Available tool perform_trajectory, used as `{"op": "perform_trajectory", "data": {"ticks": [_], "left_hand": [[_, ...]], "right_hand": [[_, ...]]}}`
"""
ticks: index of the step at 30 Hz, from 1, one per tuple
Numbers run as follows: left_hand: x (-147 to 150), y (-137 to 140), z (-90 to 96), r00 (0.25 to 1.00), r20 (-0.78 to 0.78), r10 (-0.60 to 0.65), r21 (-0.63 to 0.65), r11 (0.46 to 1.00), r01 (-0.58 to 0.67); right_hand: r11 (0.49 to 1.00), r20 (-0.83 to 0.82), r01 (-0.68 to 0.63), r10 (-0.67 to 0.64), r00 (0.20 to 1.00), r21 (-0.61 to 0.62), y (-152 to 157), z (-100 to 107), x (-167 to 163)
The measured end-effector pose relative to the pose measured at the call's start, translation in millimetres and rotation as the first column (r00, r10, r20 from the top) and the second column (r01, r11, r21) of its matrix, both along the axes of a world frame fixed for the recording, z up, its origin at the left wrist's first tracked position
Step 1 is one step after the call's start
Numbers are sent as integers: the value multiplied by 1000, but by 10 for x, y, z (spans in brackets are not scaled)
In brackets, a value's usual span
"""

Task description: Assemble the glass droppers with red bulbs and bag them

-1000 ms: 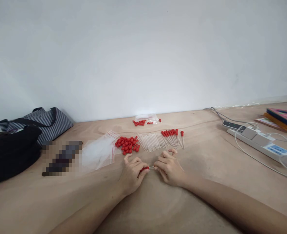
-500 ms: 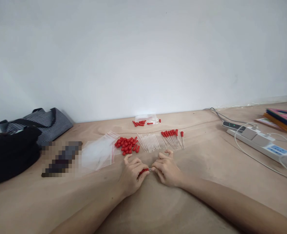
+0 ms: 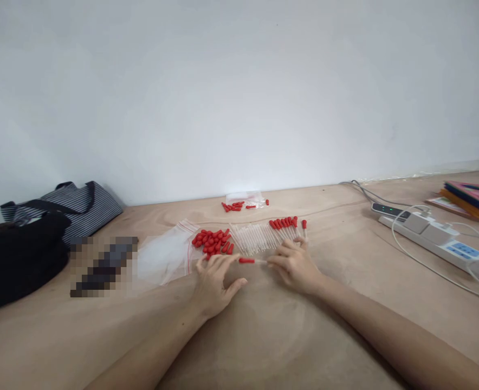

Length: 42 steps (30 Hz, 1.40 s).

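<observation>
My right hand point(image 3: 296, 265) pinches the clear tube end of a dropper point(image 3: 246, 260), whose red rubber bulb points left toward my other hand. My left hand point(image 3: 217, 284) is open, thumb and fingers apart, just in front of a pile of red rubber bulbs point(image 3: 211, 240). Right of that pile lies a row of clear glass tubes point(image 3: 253, 238), side by side. At the row's right end, several droppers with red bulbs fitted point(image 3: 282, 222) lie together, with a single one point(image 3: 304, 224) slightly apart. My right fingers partly cover their tubes.
Clear zip bags point(image 3: 162, 257) lie left of the bulbs. Against the wall is another bag point(image 3: 245, 198) with red-ended pieces. A striped bag point(image 3: 89, 211) and black cloth point(image 3: 24, 260) stand far left; a power strip point(image 3: 438, 233) with cables lies right.
My left hand has let go of the red bulb and opened, shifting slightly left. My right hand has moved right and away from me, carrying the dropper with it.
</observation>
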<state>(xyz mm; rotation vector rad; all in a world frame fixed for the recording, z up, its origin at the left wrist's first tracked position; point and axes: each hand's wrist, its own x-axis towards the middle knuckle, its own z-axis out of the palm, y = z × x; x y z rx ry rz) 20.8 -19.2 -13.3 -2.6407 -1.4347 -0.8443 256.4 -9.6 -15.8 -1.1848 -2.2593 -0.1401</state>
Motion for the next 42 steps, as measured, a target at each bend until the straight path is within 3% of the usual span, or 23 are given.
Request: {"op": "perform_trajectory", "data": {"ticks": [2,4,6,8,18,25,27,35,42], "left_hand": [[-66,56,-15,995,3,100,25,995,-100],[-122,111,-36,982,5,187,41,982,-187],[-152,148,-57,975,2,223,43,974,-222],[-154,159,-66,977,-8,214,38,976,-213],[-113,124,-46,975,-41,219,93,972,-214],[-19,312,-23,964,-98,247,242,946,-218],[17,383,-15,958,-111,263,263,938,-227],[37,478,-28,970,-92,225,285,939,-191],[-17,250,-4,982,22,188,264,946,-187]], "right_hand": [[979,-94,195,-200,975,-62,118,2,146],[887,-181,441,-460,869,-136,249,-12,300],[807,-198,556,-589,783,-199,362,-42,420],[767,-184,596,-638,748,-237,439,-79,480],[738,-73,622,-658,749,-263,493,-156,465],[835,-133,516,-543,829,-191,495,-102,241],[840,-117,508,-533,838,-191,527,-86,140],[723,155,637,-620,769,-266,718,41,-99],[708,216,659,-622,752,-255,757,66,-199]]}}
